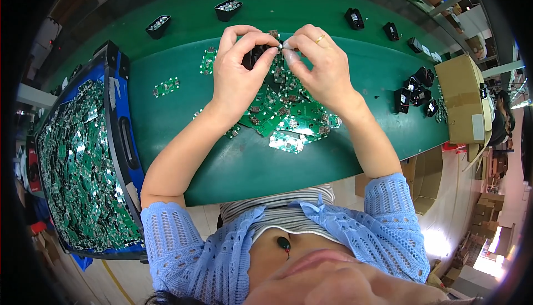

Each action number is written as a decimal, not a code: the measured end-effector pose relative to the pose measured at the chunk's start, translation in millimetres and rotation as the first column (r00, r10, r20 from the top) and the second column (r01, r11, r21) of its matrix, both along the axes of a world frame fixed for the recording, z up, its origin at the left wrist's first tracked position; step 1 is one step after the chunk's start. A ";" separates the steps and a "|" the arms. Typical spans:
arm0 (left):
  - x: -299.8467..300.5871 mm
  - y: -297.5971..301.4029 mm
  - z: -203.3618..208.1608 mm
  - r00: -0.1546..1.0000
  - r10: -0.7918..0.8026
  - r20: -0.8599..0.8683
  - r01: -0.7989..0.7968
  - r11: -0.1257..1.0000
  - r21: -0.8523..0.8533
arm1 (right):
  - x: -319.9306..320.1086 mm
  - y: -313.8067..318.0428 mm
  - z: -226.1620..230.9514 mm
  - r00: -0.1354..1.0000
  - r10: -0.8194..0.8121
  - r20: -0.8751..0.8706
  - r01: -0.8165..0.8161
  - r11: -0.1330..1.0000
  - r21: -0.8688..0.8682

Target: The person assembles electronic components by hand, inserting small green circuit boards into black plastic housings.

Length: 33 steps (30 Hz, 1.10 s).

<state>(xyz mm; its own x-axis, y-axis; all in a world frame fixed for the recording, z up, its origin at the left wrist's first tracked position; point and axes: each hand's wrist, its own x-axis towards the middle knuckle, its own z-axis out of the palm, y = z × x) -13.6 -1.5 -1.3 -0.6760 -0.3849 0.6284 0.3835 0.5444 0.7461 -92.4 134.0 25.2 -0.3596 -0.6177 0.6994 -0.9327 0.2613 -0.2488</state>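
My two hands meet over a heap of green circuit boards on the green work table. My left hand is closed, with a black plastic housing showing between its thumb and fingers. Its thumb and fingertips come together close to my right fingertips. My right hand is closed in a pinch, thumb against fingers, at a tiny whitish piece between the hands. What exactly the right fingertips hold is too small to tell. Two loose circuit boards lie left of my left hand.
A blue crate with a black rim full of circuit boards stands at the left. Black trays of small parts sit along the far side. Several black housings lie at the right, beside a cardboard box.
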 end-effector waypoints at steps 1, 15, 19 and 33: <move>0.9 0.3 0.6 1.000 0.004 0.009 -0.004 1.000 -0.029 | 0.0 0.2 1.3 1.000 0.013 -0.017 -0.012 1.000 0.018; 3.9 -0.8 7.7 0.824 -0.510 0.249 0.203 0.675 0.710 | 1.6 3.6 -10.6 0.964 0.130 0.233 -0.103 0.987 -0.123; 6.1 4.4 16.2 0.887 -0.407 0.215 0.249 0.817 0.521 | 1.1 6.2 -8.2 0.958 0.119 0.262 -0.085 0.987 -0.137; 4.5 5.8 5.8 0.981 -0.103 0.163 0.073 0.981 0.180 | -1.3 12.1 -12.4 0.987 0.145 0.067 -0.141 0.988 -0.060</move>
